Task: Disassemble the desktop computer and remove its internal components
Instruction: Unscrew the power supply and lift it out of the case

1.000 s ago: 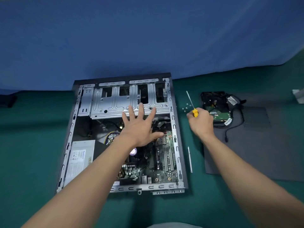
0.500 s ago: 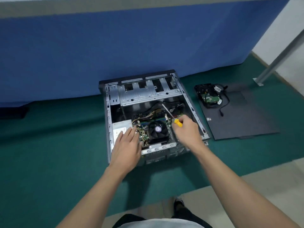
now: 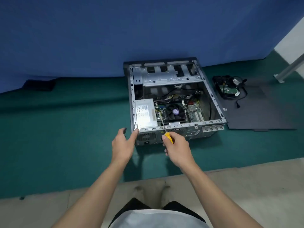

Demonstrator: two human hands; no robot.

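The open desktop case [image 3: 213, 102] lies on its side on the green mat. Inside it I see a grey power supply [image 3: 145, 113] at the near left, a black CPU fan [image 3: 175, 112] in the middle and the green motherboard [image 3: 195, 112] to the right. My left hand [image 3: 123, 143] is open, its fingertips touching the case's near left corner. My right hand [image 3: 177, 148] grips a yellow-handled screwdriver [image 3: 168, 136]; the shaft points up over the case's near rim, toward the gap between power supply and fan.
A removed hard drive [image 3: 227, 90] with black cables lies on the dark side panel [image 3: 263, 112] right of the case. A blue cloth [image 3: 115, 38] hangs behind. A metal leg [image 3: 289, 69] stands at the far right. Beige floor borders the mat near my legs.
The view pulled back and shifted. My left hand moved from the power supply to the case's near left corner. My right hand drew the screwdriver back from inside the case to its near rim.
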